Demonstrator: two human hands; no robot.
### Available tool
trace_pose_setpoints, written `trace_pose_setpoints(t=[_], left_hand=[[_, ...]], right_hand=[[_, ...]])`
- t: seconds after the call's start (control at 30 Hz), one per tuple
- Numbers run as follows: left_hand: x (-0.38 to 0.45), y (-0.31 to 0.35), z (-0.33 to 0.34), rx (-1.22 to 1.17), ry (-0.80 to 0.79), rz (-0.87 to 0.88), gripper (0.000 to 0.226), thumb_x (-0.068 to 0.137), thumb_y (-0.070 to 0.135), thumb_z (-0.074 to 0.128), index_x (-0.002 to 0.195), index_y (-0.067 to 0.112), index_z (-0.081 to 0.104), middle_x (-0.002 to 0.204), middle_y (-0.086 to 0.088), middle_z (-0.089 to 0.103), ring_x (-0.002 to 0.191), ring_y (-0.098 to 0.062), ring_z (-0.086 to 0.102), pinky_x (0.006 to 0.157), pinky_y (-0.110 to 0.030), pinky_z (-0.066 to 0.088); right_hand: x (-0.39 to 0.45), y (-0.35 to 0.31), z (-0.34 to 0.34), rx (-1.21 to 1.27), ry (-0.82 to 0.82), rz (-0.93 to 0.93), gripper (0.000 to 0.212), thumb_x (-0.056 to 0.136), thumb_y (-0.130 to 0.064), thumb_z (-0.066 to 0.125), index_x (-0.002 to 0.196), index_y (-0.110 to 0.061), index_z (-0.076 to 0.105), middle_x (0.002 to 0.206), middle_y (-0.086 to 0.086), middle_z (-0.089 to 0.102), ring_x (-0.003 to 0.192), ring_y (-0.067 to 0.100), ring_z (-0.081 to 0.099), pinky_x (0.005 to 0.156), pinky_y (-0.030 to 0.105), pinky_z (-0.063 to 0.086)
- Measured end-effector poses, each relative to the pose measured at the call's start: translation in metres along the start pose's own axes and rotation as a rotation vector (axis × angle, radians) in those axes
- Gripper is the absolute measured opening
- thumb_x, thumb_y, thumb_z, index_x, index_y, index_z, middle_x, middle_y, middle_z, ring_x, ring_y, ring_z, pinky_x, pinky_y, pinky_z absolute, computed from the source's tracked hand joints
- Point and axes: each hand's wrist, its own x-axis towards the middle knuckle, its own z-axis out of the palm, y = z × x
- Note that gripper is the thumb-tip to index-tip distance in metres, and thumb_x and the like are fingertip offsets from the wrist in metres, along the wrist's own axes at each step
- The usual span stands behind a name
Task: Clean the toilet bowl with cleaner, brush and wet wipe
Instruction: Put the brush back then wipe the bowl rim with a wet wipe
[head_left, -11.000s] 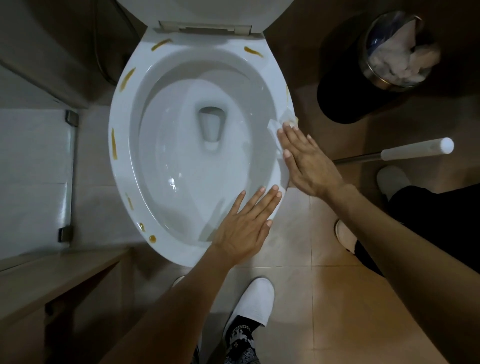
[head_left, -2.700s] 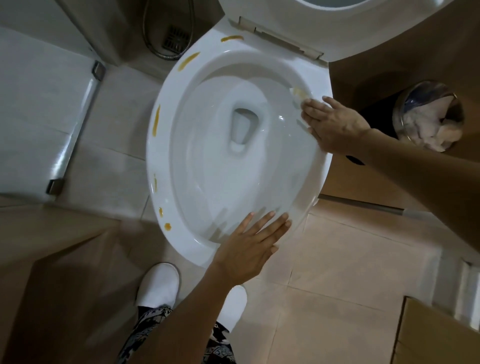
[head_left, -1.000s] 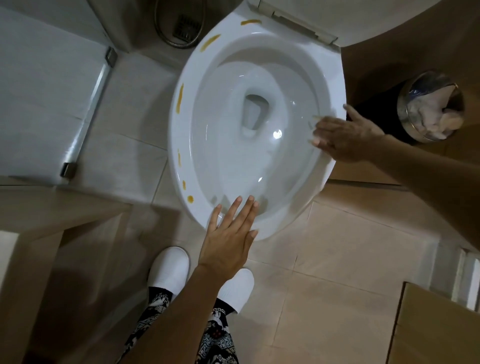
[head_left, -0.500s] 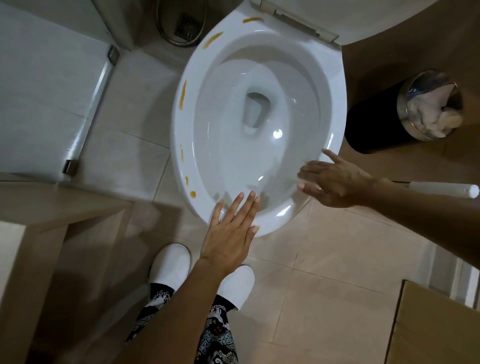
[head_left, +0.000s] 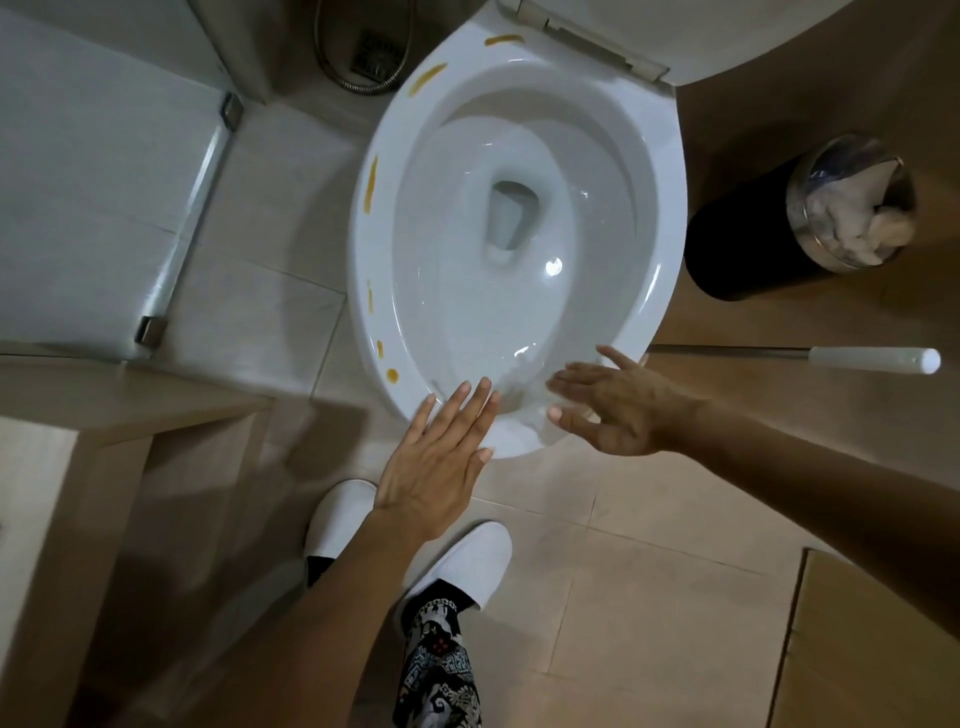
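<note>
2 bare hands hover at the near end of a white toilet bowl (head_left: 514, 249), seen from above. The left hand (head_left: 436, 462) lies flat, fingers straight and together, its tips over the front rim; its grip is released and holds nothing. The right hand (head_left: 618, 410) reaches in from the right, fingers spread and slightly blurred, also released; no wet wipe shows in it, though its palm faces away.

About 6 yellow-brown smears (head_left: 370, 186) mark the rim's left and far-left side, while the right side looks clean. The brush handle (head_left: 872, 359) lies on the floor to the right, just past the bowl, and a round bin (head_left: 852, 205) with crumpled white tissue stands beyond it.

The step in hand seems to be wiping the rim. To do it well, a fresh wipe is likely needed first; then press it flat under straight fingers and follow the rim's left curve in 1 steady pass, lifting each smear rather than spreading it, with the other hand steadying on clean porcelain.
</note>
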Motion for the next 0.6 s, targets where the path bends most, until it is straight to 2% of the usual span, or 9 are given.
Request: trace_pose_setpoints(t=[0.1,0.23,0.3,0.4,0.5,0.6], left_hand=[[0.0,-0.001,0.0,0.004,-0.004,-0.001,0.055,0.099,0.034,0.021,0.151,0.015,0.022,0.158,0.0,0.017,0.144,-0.016,0.016,0.114,-0.041,0.016],[0.0,-0.001,0.001,0.013,0.0,0.0,0.055,0.1,0.034,0.019,0.151,0.015,0.02,0.158,0.0,0.017,0.144,-0.015,0.016,0.115,-0.039,0.013],[-0.001,-0.001,0.002,0.014,-0.002,-0.006,0.055,0.1,0.034,0.02,0.151,0.016,0.018,0.158,0.001,0.015,0.145,-0.014,0.014,0.115,-0.039,0.012],[-0.001,-0.001,0.003,0.003,-0.002,-0.025,0.056,0.1,0.036,0.02,0.152,0.015,0.015,0.159,0.0,0.013,0.145,-0.014,0.013,0.115,-0.038,0.012],[-0.002,-0.002,0.003,-0.018,-0.014,-0.051,0.058,0.1,0.038,0.02,0.152,0.013,0.013,0.159,-0.001,0.011,0.145,-0.014,0.011,0.115,-0.037,0.01],[-0.004,-0.005,0.005,-0.027,-0.026,-0.067,0.06,0.1,0.041,0.019,0.152,0.015,0.008,0.159,0.0,0.006,0.146,-0.013,0.008,0.116,-0.034,0.006]], right_hand=[[0.0,0.012,-0.007,-0.014,-0.003,0.012,0.111,0.071,-0.076,-0.024,0.149,-0.021,0.032,0.153,-0.005,0.035,0.145,0.005,0.019,0.12,0.043,-0.004],[-0.001,0.027,-0.02,-0.088,0.114,0.093,0.122,0.069,-0.076,-0.031,0.137,-0.019,0.052,0.141,-0.004,0.052,0.139,0.008,0.034,0.12,0.045,0.003],[-0.002,0.019,-0.019,-0.074,0.115,0.104,0.112,0.076,-0.073,-0.023,0.133,-0.018,0.056,0.138,-0.003,0.055,0.138,0.01,0.036,0.119,0.044,0.002],[0.002,-0.01,-0.016,0.114,0.038,0.123,0.097,0.085,-0.063,-0.014,0.126,-0.017,0.061,0.136,-0.001,0.056,0.137,0.011,0.037,0.119,0.042,-0.002],[0.006,-0.036,-0.01,0.301,-0.02,0.103,0.092,0.087,-0.059,-0.011,0.133,-0.017,0.057,0.141,0.001,0.052,0.14,0.012,0.033,0.12,0.04,-0.005],[0.001,-0.034,-0.01,0.333,0.011,0.106,0.092,0.086,-0.058,-0.012,0.135,-0.018,0.055,0.144,-0.001,0.05,0.141,0.009,0.031,0.119,0.039,-0.008]])
